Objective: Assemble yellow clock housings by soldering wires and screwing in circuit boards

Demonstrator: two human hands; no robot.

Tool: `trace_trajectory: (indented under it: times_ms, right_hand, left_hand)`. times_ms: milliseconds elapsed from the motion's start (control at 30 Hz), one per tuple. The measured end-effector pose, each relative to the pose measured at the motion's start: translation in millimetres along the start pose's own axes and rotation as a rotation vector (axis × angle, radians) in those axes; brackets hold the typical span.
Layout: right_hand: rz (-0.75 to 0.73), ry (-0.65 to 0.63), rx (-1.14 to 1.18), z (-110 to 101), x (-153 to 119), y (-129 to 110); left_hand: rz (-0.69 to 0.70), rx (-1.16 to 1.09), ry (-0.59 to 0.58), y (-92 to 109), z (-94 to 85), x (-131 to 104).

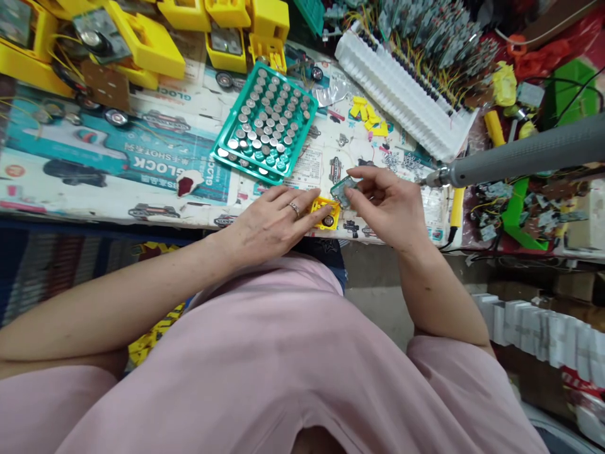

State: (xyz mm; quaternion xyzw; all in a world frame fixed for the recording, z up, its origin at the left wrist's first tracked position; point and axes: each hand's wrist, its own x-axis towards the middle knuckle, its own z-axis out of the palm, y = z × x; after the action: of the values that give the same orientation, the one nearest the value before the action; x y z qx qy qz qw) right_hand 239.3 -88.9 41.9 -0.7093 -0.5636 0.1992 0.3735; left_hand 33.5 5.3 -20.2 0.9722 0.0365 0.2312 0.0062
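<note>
Casing [336,215] — yellow, boxy (open-topped).

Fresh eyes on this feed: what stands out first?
Probably the green tray of silvery discs, mid-bench just beyond the left hand. Next, the white rack lined with wired parts, to the tray's right. Then, at the near edge, that hand touches a small yellow case while the right hand holds a circuit board.

It's an electronics assembly workshop: on the counter [113,198] a teal tray [299,140] holds metal discs [263,116], yellow housings [150,45] crowd beyond it, and to its right wired circuit boards [420,31] bristle along a white rack [396,96].
</note>
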Motion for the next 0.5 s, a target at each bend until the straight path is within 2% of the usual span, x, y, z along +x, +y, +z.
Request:
trace_trajectory:
  times_ms: [200, 367, 500]
  right_hand:
    - [-0.042, -0.049, -0.070, -9.4, -11.1, -8.5]
    - [0.097, -0.189, 0.097, -8.8, -13.5, -9.2]
    - [0.207, -0.241, 0.272, -4.1, -14.2, -2.3]
  left_hand:
    - [-0.016, -0.049, 0.013, 0.4, -1.8, 1.1]
    - [-0.043, -0.129, 0.024, -2.0, 0.7, -1.1]
    - [-0.023, -0.144, 0.029, -2.7, 1.5, -1.2]
